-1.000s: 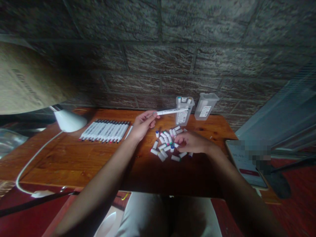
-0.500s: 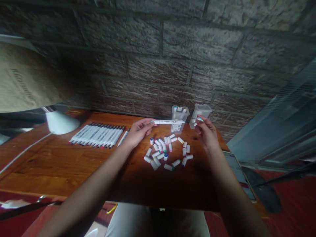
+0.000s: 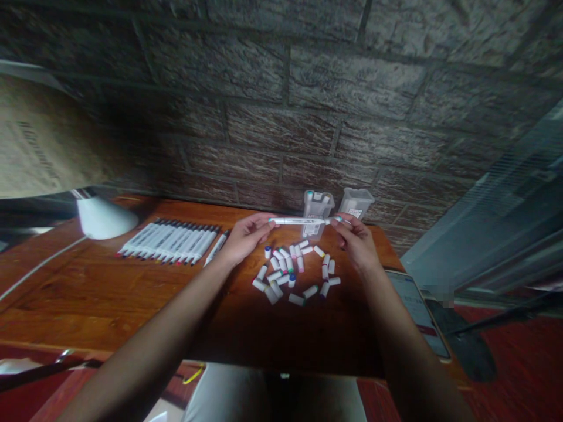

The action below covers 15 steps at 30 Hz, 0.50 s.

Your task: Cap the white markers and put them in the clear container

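Note:
My left hand (image 3: 248, 237) is closed on the teal-tipped left end of a white marker (image 3: 292, 221), held level above the table. At its other end, my right hand (image 3: 356, 237) pinches a white marker cap (image 3: 336, 220) with a teal end. Cap and marker tip meet or nearly meet; how far the cap sits on the tip I cannot tell. Below both hands lies a loose cluster of white caps (image 3: 301, 265) with coloured ends. Behind the marker stands a clear plastic case (image 3: 317, 206) with several markers in it.
A second clear case (image 3: 357, 202) stands to the right. Uncapped markers (image 3: 171, 241) lie in a row at left, with another marker (image 3: 216, 248) beside them. A lamp (image 3: 103, 218) is at far left, a phone (image 3: 416, 310) at the table's right edge, and a brick wall (image 3: 264, 117) behind.
My right hand has moved left and slightly down, bringing the cap to the marker's bare tip. My left hand still holds the marker. The view has shifted slightly.

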Available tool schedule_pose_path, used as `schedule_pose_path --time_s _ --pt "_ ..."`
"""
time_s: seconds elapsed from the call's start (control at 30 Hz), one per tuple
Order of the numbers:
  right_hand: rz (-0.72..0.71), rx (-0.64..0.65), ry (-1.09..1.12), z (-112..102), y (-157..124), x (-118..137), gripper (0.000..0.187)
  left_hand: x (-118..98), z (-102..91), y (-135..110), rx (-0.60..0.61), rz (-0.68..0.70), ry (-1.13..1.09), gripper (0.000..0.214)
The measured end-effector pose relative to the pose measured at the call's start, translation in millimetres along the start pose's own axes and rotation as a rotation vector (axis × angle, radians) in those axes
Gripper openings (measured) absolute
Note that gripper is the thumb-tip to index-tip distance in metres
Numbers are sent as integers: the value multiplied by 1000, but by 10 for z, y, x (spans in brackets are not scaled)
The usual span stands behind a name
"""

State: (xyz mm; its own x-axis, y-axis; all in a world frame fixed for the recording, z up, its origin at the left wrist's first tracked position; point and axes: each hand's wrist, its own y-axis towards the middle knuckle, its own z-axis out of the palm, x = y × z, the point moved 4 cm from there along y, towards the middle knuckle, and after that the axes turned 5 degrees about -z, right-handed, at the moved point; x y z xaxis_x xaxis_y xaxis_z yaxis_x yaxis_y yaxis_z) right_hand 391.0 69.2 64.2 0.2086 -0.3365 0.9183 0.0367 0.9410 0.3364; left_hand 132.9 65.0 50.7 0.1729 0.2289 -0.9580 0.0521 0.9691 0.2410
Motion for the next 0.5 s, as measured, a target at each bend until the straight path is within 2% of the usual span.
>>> schedule_pose_path --time_s 0.2,0.4,0.5 --pt "-11 33 -149 18 -14 -5 32 -27 36 -55 88 92 207 29" --pt "-215 57 -557 27 -44 30 49 18 143 -139 239 229 502 25" --pt "-212 27 -605 50 -69 35 51 6 216 -186 266 234 540 25"
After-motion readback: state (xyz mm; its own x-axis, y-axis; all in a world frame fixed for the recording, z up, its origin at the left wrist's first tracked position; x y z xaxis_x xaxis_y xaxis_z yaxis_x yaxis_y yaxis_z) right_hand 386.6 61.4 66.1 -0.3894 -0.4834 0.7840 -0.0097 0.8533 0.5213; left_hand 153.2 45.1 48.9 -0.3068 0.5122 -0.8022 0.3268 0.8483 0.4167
